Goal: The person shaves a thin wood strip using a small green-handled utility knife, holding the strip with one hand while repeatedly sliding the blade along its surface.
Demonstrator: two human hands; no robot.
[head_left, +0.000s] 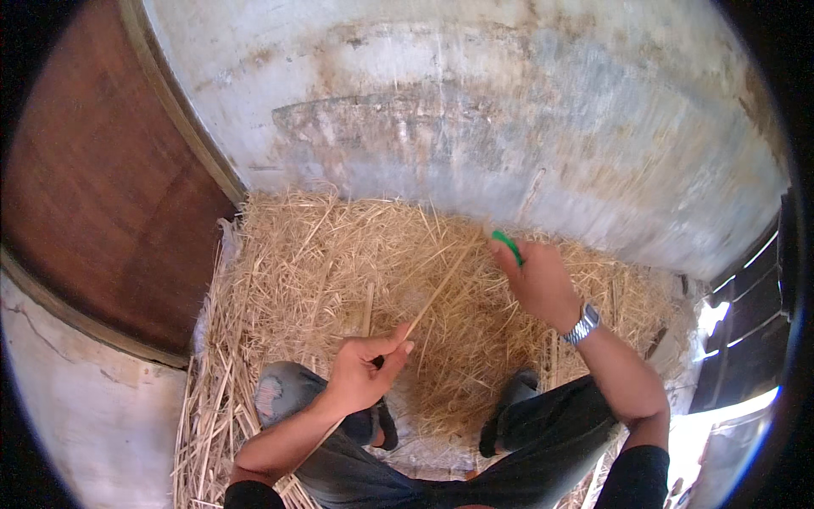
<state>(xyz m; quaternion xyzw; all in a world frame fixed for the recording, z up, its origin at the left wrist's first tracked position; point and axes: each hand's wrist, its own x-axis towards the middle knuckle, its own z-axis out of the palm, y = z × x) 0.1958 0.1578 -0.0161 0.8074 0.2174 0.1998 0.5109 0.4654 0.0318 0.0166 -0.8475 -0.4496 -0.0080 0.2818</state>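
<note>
My left hand (360,373) is closed, thumb against fingers, on a thin pale strip (443,290) of bamboo or cane. The strip slants up and right toward my right hand; another length of it shows beside my left forearm. My right hand (545,282), with a metal watch (583,324) on its wrist, is closed around a green-handled tool (507,246). The tool's working end is blurred, and I cannot tell whether it touches the strip. Both hands are above a heap of pale shavings (339,246).
Long thin strips (208,399) lie in a bundle at the left. A stained wall (475,127) rises behind the shavings, with a brown wooden panel (110,195) on the left. My bent knees and feet frame the near floor. Dark slats (746,339) stand at the right.
</note>
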